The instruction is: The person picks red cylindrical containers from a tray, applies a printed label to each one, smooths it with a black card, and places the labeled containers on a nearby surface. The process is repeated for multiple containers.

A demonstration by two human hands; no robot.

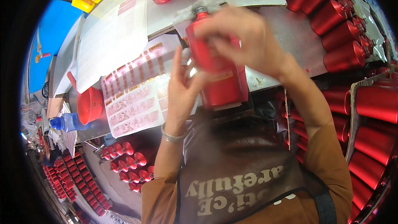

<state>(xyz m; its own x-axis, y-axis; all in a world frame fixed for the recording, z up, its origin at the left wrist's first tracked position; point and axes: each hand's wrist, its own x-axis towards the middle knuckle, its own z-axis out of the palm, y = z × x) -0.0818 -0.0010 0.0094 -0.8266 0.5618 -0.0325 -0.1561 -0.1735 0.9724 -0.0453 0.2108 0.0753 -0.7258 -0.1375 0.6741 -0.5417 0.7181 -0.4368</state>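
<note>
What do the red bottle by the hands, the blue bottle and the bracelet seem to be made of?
Red bottle: probably metal with a satin red coating, judging by its soft sheen; coated plastic or glass isn't ruled out.
Blue bottle: likely plastic, since its body looks translucent.
Bracelet: apparently silvery metal, from its pale grey shine; the exact metal can't be told.

Your left sleeve (159,197) and right sleeve (333,161) are a plain orange-brown, both ending partway up the arm, so your forearms and hands (182,85) are bare. A pale, silvery bangle (173,137) circles your left wrist. Over your front you wear a dark brown apron (236,149) with dark edging, large cream lettering (236,186) and a broad, blackish strap (325,207) on your right.
</note>
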